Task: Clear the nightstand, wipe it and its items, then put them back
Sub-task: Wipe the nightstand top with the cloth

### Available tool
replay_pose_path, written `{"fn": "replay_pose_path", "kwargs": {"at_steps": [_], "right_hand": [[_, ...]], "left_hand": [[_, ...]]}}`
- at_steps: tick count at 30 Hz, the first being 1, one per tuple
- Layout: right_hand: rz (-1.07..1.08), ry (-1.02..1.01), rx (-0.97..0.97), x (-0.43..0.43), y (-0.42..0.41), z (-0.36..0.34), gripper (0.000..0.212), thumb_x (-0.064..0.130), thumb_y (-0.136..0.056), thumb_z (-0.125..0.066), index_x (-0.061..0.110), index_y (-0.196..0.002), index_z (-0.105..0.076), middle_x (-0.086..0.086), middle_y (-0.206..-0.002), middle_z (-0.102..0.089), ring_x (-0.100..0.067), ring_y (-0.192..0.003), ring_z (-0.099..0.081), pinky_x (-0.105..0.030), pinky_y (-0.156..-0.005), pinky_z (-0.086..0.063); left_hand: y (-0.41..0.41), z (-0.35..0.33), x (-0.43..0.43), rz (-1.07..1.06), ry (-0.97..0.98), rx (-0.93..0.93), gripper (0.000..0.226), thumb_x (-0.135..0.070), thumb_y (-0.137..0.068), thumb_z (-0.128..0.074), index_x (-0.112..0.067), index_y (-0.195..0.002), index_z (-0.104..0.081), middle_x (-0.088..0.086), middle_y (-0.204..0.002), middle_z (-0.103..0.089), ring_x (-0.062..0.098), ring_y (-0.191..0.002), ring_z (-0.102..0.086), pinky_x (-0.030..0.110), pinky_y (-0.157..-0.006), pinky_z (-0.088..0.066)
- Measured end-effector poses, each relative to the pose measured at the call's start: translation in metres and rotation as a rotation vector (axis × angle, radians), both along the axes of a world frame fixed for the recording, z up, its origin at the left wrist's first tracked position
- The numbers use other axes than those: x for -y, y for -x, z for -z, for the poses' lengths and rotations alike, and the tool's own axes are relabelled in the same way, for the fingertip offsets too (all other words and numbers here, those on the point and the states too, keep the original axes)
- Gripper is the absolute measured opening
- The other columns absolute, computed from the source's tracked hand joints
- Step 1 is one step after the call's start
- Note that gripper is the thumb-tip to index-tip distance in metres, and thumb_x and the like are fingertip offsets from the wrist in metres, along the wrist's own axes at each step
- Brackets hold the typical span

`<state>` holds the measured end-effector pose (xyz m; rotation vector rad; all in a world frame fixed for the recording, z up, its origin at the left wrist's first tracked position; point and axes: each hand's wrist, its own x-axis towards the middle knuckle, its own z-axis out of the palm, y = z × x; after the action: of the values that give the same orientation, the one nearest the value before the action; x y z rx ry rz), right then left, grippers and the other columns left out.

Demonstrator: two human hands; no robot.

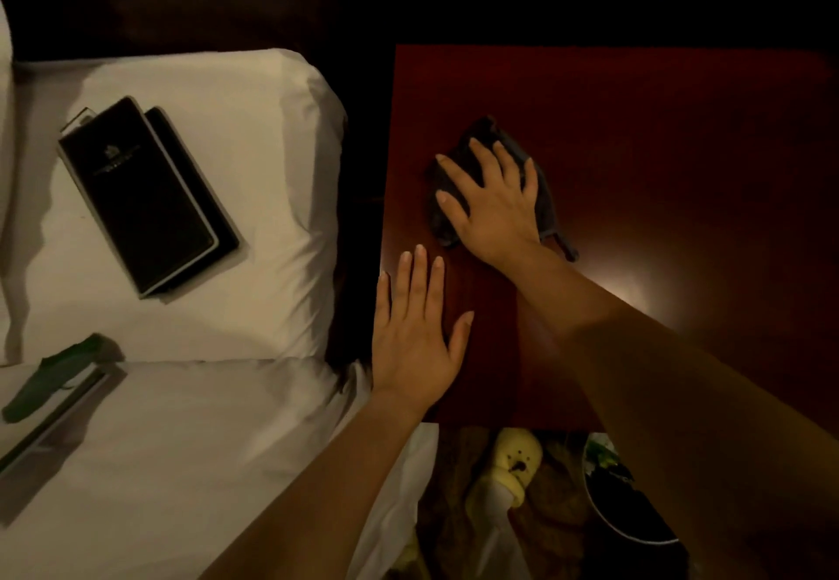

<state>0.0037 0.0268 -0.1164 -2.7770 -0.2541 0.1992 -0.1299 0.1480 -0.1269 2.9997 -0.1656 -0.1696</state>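
Wiping the cleared tabletop [658, 148], mid-step.
Pressing dark cloth [488, 128] flat onto left-centre of tabletop with right grip [492, 212], released, fingers spread. Bracing at near-left edge with left grip [415, 339], also released and flat. Black folders [140, 198] parked on pillow [272, 125], well apart. Next, probably: sweep cloth across right side, then wipe folders and return them.

2 bare forearms; left grip [415, 334], right grip [492, 207] bare.
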Motion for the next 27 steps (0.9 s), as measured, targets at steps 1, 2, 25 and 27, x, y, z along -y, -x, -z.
{"fn": "replay_pose_path", "kwargs": {"at_steps": [1, 2, 25, 27], "right_hand": [[-0.01, 0.003, 0.003, 0.001, 0.0, 0.0, 0.05, 0.05, -0.096, -0.028, 0.04, -0.145, -0.025, -0.003, -0.16, -0.014, -0.029, -0.147, -0.004, -0.055, -0.116, 0.004], [-0.023, 0.008, 0.006, 0.002, 0.0, 0.0, 0.05, 0.051, -0.096, -0.029, 0.04, -0.145, -0.025, -0.003, -0.159, -0.014, -0.029, -0.147, -0.004, -0.055, -0.116, 0.004], [0.131, 0.036, 0.001, 0.025, 0.156, -0.003, 0.062, 0.058, -0.088, -0.04, 0.035, -0.145, -0.03, -0.007, -0.155, -0.028, -0.032, -0.145, -0.019, -0.058, -0.115, -0.01], [0.154, 0.056, -0.016, 0.007, 0.17, -0.005, 0.066, 0.056, -0.084, -0.045, 0.033, -0.144, -0.032, -0.009, -0.153, -0.032, -0.034, -0.143, -0.025, -0.059, -0.113, -0.015]], "left_hand": [[0.002, 0.0, 0.0, -0.011, 0.002, 0.003, 0.068, -0.053, -0.094, -0.027, -0.012, -0.149, -0.027, 0.015, -0.157, -0.023, 0.029, -0.146, -0.02, 0.05, -0.118, -0.024], [0.005, 0.0, 0.0, -0.022, 0.001, 0.005, 0.067, -0.054, -0.094, -0.027, -0.015, -0.149, -0.027, 0.016, -0.157, -0.023, 0.03, -0.146, -0.019, 0.05, -0.118, -0.023], [0.005, -0.002, -0.01, -0.015, 0.179, -0.075, 0.059, -0.044, -0.096, -0.016, -0.021, -0.151, -0.01, 0.011, -0.161, -0.004, 0.019, -0.148, 0.005, 0.037, -0.12, 0.006], [0.005, -0.005, -0.015, -0.022, 0.31, -0.113, 0.058, -0.041, -0.097, -0.017, -0.021, -0.151, -0.007, 0.004, -0.161, -0.002, 0.009, -0.144, 0.011, 0.032, -0.119, 0.011]]}}
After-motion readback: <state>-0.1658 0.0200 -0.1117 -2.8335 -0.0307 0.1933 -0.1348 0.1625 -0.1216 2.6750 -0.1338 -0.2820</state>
